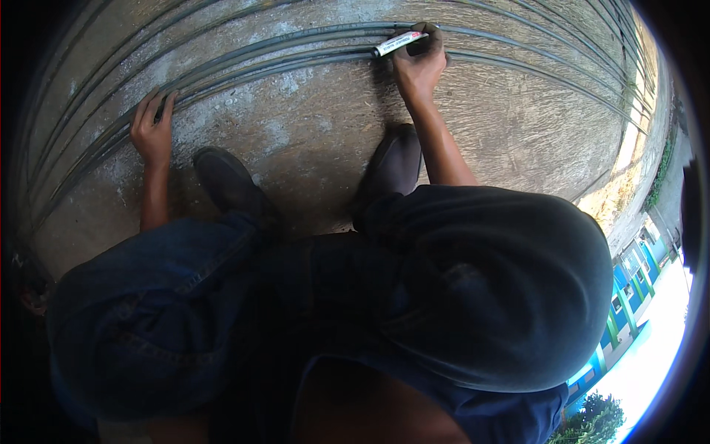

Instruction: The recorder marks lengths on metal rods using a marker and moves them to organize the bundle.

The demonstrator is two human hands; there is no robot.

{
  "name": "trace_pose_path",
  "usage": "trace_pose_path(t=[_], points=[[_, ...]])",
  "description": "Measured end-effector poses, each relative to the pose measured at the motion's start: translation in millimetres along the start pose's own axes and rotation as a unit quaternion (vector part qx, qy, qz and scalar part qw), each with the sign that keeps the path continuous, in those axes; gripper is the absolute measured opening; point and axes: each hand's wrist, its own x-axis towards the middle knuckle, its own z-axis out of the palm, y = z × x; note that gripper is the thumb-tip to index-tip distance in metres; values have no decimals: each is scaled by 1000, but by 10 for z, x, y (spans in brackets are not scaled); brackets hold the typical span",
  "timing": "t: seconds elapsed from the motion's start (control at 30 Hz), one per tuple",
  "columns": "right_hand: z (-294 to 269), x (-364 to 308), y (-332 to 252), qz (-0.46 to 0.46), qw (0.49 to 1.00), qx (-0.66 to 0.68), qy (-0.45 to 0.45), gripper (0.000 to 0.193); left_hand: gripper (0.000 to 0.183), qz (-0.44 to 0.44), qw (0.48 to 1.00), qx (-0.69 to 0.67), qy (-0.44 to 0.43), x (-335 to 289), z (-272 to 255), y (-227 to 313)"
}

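My right hand (420,70) is closed round a white marker pen (396,44) with a black end and a red mark. The pen lies slantwise across long, thin grey rods (310,33) that run from left to right over the ground. On the left, my left hand (152,132) reaches to the same bundle with its fingers apart. Its fingertips rest at the rods, and I see nothing held in it. Whether the pen's tip touches a rod cannot be made out.
My two dark shoes (225,177) stand on a worn, whitish-stained board-like surface (288,140), just short of the rods. More rods (547,41) spread out at the upper right. Beyond the right edge are green plants (658,174) and a blue and white building (629,285).
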Motion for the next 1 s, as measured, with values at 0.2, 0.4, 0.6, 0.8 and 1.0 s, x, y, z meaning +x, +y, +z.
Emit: trace_pose_path(t=[0.2, 0.4, 0.6, 0.8, 1.0], points=[[-7, -6, 9, -19, 999, -33, -1, 26, 18, 22, 1000, 3, 3, -4, 11, -49], [3, -16, 30, -17, 998, -64, 3, 27, 20, 96, 995, -18, -30, 65, -12, -56], [34, -19, 95, -25, 999, -39, 12, 28, 21, 114, 993, -24, -29, 47, 36, -113], [41, -26, 110, -19, 1000, -3, 16, 29, 21, 120, 992, -39, -30, 61, 38, -136], [40, -23, 118, -35, 999, -16, 18, 28, 21, 107, 993, -45, -33, 63, 37, -140]])
